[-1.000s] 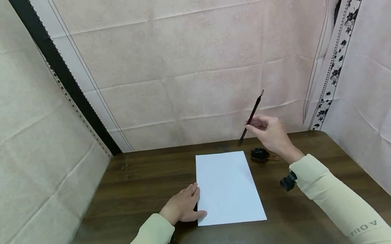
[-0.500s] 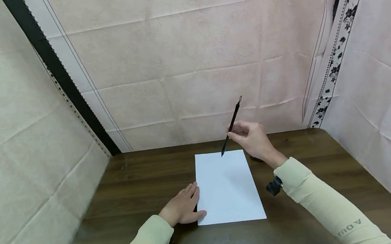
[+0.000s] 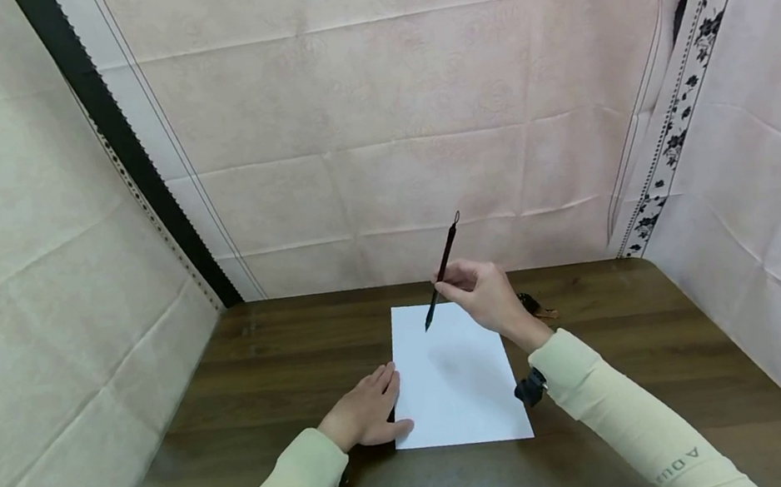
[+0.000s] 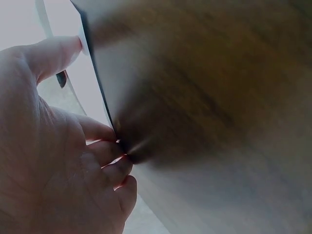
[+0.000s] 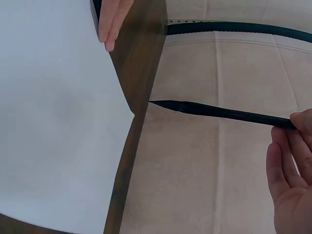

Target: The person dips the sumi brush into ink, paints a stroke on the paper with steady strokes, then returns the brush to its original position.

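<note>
My right hand (image 3: 481,295) pinches a dark writing brush (image 3: 444,256) partway along its handle, tilted with its hanging loop up. The black pointed tip overlaps the upper part of a white sheet of paper (image 3: 458,393) in the head view. From the right wrist, the brush (image 5: 219,112) shows its tip apart from the sheet. No marks show on the paper. My left hand (image 3: 366,411) rests at the sheet's left edge, thumb on the paper and fingers straight along the edge. The left wrist view shows that hand (image 4: 63,146) from the palm side.
Behind my right wrist, a small black ink dish (image 3: 530,304) with a brown piece beside it is partly hidden on the wooden table (image 3: 287,360). Pale cloth walls (image 3: 371,112) stand at the back and both sides of the table.
My right hand has carried the brush leftward from beside the black dish to over the paper, then slightly lower and nearer. My left hand has stayed at the sheet's edge.
</note>
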A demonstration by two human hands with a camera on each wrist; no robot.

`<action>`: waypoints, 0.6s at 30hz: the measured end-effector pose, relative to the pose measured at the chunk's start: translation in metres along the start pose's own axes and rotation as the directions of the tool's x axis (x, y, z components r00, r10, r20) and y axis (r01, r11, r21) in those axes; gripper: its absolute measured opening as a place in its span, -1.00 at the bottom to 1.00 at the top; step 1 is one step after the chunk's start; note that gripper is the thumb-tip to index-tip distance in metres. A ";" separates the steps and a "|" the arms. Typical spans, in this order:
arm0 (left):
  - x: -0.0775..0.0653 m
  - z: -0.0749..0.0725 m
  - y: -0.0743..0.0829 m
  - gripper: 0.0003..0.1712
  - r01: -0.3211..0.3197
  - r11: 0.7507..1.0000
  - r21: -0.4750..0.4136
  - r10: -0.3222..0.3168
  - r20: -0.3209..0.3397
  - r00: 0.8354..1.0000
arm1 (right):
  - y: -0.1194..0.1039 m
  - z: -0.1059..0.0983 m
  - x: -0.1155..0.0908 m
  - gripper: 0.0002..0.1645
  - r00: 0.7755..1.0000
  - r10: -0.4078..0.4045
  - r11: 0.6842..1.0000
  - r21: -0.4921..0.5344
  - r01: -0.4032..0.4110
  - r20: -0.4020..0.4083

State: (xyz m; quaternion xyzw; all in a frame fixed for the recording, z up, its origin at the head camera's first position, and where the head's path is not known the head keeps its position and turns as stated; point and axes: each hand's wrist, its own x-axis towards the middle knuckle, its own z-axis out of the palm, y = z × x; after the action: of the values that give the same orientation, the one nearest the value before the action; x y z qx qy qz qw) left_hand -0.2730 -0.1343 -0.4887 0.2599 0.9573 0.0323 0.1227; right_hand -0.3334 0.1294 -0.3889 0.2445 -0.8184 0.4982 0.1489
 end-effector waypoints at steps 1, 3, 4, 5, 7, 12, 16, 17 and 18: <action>0.000 0.000 0.000 0.04 0.001 1.000 -0.002 -0.001 -0.001 1.000 | 0.001 0.002 0.000 -0.84 1.000 -0.006 1.000 0.010 0.006 0.003; 0.000 0.000 0.000 0.04 0.001 1.000 -0.002 -0.001 -0.001 1.000 | 0.002 0.007 -0.001 -0.84 1.000 -0.013 1.000 0.022 0.013 0.006; 0.000 0.001 0.000 0.04 0.001 1.000 -0.003 -0.001 -0.001 1.000 | 0.003 0.009 -0.002 -0.84 1.000 -0.014 1.000 0.026 0.014 0.008; 0.000 0.001 0.000 0.04 0.001 1.000 -0.004 -0.001 0.000 1.000 | 0.003 0.011 -0.003 -0.84 1.000 -0.016 0.999 0.030 0.016 0.009; 0.001 0.001 0.000 0.04 0.004 1.000 0.001 -0.004 0.001 1.000 | 0.005 0.015 -0.004 -0.84 1.000 -0.019 1.000 0.022 0.019 0.012; 0.001 0.000 0.001 0.04 0.016 1.000 0.005 -0.016 0.003 1.000 | 0.007 0.024 -0.008 -0.82 1.000 -0.026 1.000 -0.008 0.026 0.015; 0.001 -0.001 0.002 0.04 0.022 1.000 0.003 -0.022 0.006 1.000 | 0.009 0.031 -0.011 -0.82 1.000 -0.025 1.000 -0.010 0.025 0.019; 0.001 -0.001 0.002 0.04 0.020 1.000 0.004 -0.020 0.006 1.000 | 0.009 0.032 -0.012 -0.82 0.999 -0.023 1.000 -0.006 0.023 0.022; 0.001 -0.002 0.002 0.04 0.018 1.000 0.007 -0.018 0.006 1.000 | 0.010 0.034 -0.012 -0.82 1.000 -0.020 1.000 -0.001 0.020 0.024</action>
State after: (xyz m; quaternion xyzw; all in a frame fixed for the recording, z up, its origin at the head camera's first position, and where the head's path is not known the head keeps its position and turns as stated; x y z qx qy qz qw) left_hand -0.2729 -0.1322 -0.4869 0.2517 0.9593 0.0273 0.1251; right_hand -0.3285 0.1064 -0.4177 0.2586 -0.8179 0.4933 0.1443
